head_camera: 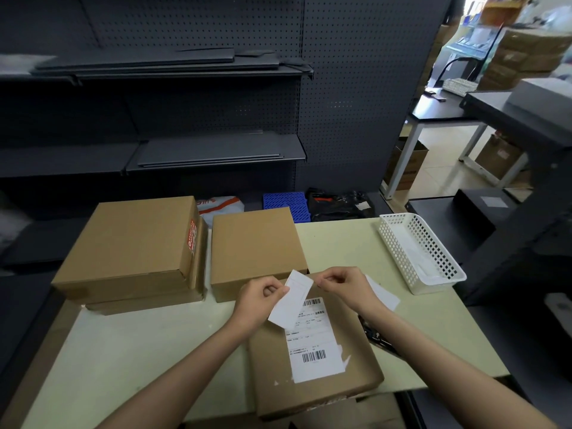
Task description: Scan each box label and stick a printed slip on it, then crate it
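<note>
Both hands, left and right, each grip pinching the slip above the near labelled box on the surface.

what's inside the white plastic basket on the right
The white perforated plastic basket on the pale table holds what looks like a flat white sheet or slips along its bottom. Nothing bulky shows; the near wall hides part of the floor.

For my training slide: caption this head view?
Both hands, left and right, hold a slip above the labelled box.
</note>
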A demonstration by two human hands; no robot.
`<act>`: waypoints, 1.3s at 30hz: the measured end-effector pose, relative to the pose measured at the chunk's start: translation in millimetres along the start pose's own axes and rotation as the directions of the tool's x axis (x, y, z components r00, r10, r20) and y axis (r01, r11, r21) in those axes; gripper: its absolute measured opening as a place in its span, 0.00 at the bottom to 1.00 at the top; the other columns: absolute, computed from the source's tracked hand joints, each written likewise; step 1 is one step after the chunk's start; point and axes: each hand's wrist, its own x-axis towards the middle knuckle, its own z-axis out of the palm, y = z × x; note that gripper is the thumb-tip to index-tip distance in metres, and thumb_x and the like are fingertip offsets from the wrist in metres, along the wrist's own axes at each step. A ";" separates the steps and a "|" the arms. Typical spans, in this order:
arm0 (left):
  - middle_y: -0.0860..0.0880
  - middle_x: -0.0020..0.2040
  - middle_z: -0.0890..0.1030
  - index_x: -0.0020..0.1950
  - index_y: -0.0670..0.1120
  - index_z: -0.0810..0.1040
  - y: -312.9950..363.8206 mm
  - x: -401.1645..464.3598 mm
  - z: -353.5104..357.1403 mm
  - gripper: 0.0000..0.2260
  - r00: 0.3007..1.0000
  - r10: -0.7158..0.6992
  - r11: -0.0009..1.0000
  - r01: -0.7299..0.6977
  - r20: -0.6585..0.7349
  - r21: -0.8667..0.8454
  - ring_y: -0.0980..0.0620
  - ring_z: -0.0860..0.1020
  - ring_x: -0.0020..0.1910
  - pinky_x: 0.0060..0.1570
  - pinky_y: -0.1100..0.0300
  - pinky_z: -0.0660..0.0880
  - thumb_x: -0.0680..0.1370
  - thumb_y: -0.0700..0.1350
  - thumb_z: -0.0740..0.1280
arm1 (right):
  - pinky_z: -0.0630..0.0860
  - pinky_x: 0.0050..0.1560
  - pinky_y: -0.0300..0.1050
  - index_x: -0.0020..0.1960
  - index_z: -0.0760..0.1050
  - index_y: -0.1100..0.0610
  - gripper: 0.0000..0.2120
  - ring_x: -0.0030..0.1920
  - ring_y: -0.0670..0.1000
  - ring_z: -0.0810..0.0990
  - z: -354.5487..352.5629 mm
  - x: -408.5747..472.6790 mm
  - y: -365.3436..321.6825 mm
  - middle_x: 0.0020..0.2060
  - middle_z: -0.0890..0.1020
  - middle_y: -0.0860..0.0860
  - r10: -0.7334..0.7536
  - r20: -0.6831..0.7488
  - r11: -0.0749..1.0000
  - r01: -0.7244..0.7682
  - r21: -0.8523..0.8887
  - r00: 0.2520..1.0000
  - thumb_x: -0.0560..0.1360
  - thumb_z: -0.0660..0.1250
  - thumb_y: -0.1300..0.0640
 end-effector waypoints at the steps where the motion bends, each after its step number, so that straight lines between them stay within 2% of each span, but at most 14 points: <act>1: 0.57 0.28 0.77 0.34 0.52 0.80 0.2 -0.1 -0.3 0.09 1.000 -0.001 1.000 0.001 0.000 0.006 0.63 0.71 0.27 0.32 0.68 0.67 0.74 0.43 0.72 | 0.77 0.51 0.48 0.37 0.83 0.47 0.06 0.39 0.45 0.80 0.5 0.6 0.2 0.36 0.85 0.52 -0.003 0.000 1.000 0.003 0.000 1.000 0.72 0.73 0.56; 3: 0.57 0.27 0.76 0.34 0.52 0.79 0.9 0.0 -0.6 0.10 1.000 -0.006 1.000 0.006 -0.004 0.010 0.63 0.71 0.26 0.31 0.69 0.67 0.74 0.43 0.72 | 0.77 0.49 0.46 0.37 0.83 0.48 0.05 0.38 0.44 0.79 1.6 1.8 1.4 0.36 0.84 0.53 0.001 -0.003 1.000 -0.001 -0.006 1.000 0.72 0.73 0.55; 6: 0.57 0.27 0.76 0.34 0.52 0.79 1.4 0.0 -0.9 0.10 1.000 -0.012 1.000 0.012 -0.004 0.008 0.63 0.70 0.26 0.31 0.69 0.67 0.74 0.43 0.72 | 0.74 0.44 0.38 0.38 0.83 0.49 0.05 0.36 0.42 0.77 2.6 2.7 2.4 0.32 0.82 0.48 0.001 -0.013 1.000 -0.001 -0.019 1.000 0.72 0.73 0.55; 9: 0.56 0.30 0.77 0.35 0.51 0.80 0.1 0.2 -1.3 0.08 1.000 -0.013 1.000 0.012 0.009 0.022 0.61 0.70 0.29 0.33 0.67 0.68 0.74 0.44 0.72 | 0.72 0.43 0.37 0.39 0.83 0.51 0.04 0.35 0.43 0.75 3.7 3.1 4.9 0.32 0.80 0.50 0.004 0.003 0.999 -0.004 -0.032 1.000 0.73 0.72 0.55; 12: 0.53 0.32 0.79 0.36 0.51 0.81 -2.6 -0.1 -1.2 0.07 1.000 -0.012 0.999 0.011 0.017 0.036 0.58 0.72 0.31 0.35 0.64 0.69 0.74 0.44 0.72 | 0.69 0.39 0.34 0.38 0.81 0.50 0.07 0.32 0.42 0.71 5.5 2.8 4.8 0.28 0.75 0.45 0.000 0.024 0.998 0.001 -0.056 1.000 0.74 0.70 0.57; 15: 0.55 0.36 0.78 0.42 0.52 0.81 -2.6 -1.1 -1.1 0.04 0.998 0.005 0.999 -0.002 -0.069 0.035 0.58 0.72 0.34 0.37 0.67 0.69 0.73 0.43 0.72 | 0.69 0.39 0.32 0.37 0.79 0.49 0.10 0.32 0.42 0.71 9.6 1.2 5.7 0.29 0.74 0.44 0.004 0.044 0.998 -0.001 -0.064 0.999 0.75 0.69 0.59; 18: 0.57 0.44 0.75 0.48 0.56 0.77 -0.6 -0.4 -1.2 0.09 0.981 0.091 0.990 -0.070 -0.173 0.121 0.58 0.74 0.44 0.45 0.64 0.71 0.71 0.45 0.73 | 0.68 0.38 0.29 0.38 0.79 0.51 0.09 0.30 0.37 0.71 17.4 -0.9 8.1 0.26 0.75 0.40 0.005 0.051 0.997 -0.001 -0.081 0.999 0.75 0.67 0.61; 21: 0.58 0.44 0.77 0.45 0.55 0.77 5.7 -2.6 4.5 0.05 0.981 0.173 0.958 -0.146 -0.091 0.248 0.58 0.75 0.46 0.48 0.60 0.72 0.72 0.50 0.72 | 0.67 0.35 0.32 0.38 0.78 0.53 0.08 0.27 0.38 0.69 26.0 -2.3 9.0 0.25 0.75 0.42 -0.003 0.055 0.999 0.005 -0.046 0.998 0.75 0.67 0.62; 25: 0.59 0.44 0.79 0.48 0.55 0.80 8.3 -6.0 16.3 0.05 0.980 0.197 0.925 -0.196 0.029 0.326 0.59 0.75 0.49 0.50 0.58 0.73 0.74 0.53 0.70 | 0.63 0.32 0.39 0.40 0.77 0.51 0.07 0.28 0.43 0.66 36.3 -1.6 11.1 0.26 0.72 0.42 -0.009 0.079 0.999 0.013 -0.042 0.997 0.76 0.67 0.60; 29: 0.57 0.44 0.80 0.49 0.53 0.81 4.7 -7.0 20.3 0.05 0.981 0.188 0.949 -0.193 0.044 0.248 0.59 0.77 0.48 0.51 0.56 0.75 0.74 0.48 0.70 | 0.66 0.34 0.35 0.43 0.78 0.53 0.05 0.30 0.40 0.69 37.9 -2.6 11.8 0.30 0.75 0.45 -0.073 0.090 0.994 0.081 -0.077 0.993 0.77 0.67 0.58; 35: 0.53 0.42 0.84 0.44 0.54 0.82 4.8 -9.7 15.9 0.05 0.993 0.082 0.996 -0.078 0.089 -0.052 0.55 0.81 0.44 0.50 0.59 0.78 0.72 0.44 0.74 | 0.68 0.37 0.31 0.42 0.77 0.50 0.06 0.33 0.38 0.72 30.9 -11.2 9.9 0.36 0.79 0.47 -0.146 0.138 0.981 0.162 -0.110 0.980 0.77 0.66 0.59; 39: 0.52 0.38 0.83 0.39 0.50 0.82 11.4 -9.0 16.0 0.06 0.994 0.053 0.989 -0.040 0.094 -0.140 0.62 0.78 0.37 0.42 0.69 0.74 0.72 0.39 0.74 | 0.68 0.37 0.30 0.44 0.77 0.53 0.05 0.32 0.37 0.72 26.1 -13.6 9.6 0.37 0.79 0.48 -0.150 0.135 0.977 0.168 -0.134 0.980 0.77 0.65 0.60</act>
